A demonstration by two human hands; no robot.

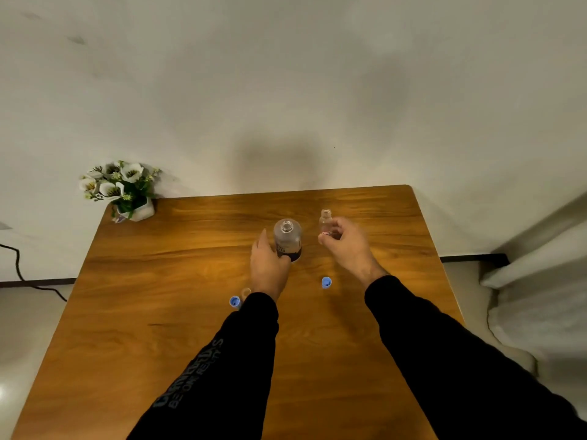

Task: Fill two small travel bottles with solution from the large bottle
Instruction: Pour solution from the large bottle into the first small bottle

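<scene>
A large clear bottle (287, 238), uncapped, dark label on its lower body, stands upright mid-counter. Just to its right a small clear travel bottle (326, 223), also uncapped, stands upright. A second small bottle (245, 293) is mostly hidden nearer the camera, beside a blue cap (234, 302); another blue cap (326, 282) lies apart.

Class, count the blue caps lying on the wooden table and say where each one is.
2. One blue cap lies just left of the left sleeve; the other blue cap lies between the two forearms, nearer the right hand. Another could be hidden under the arms.
</scene>
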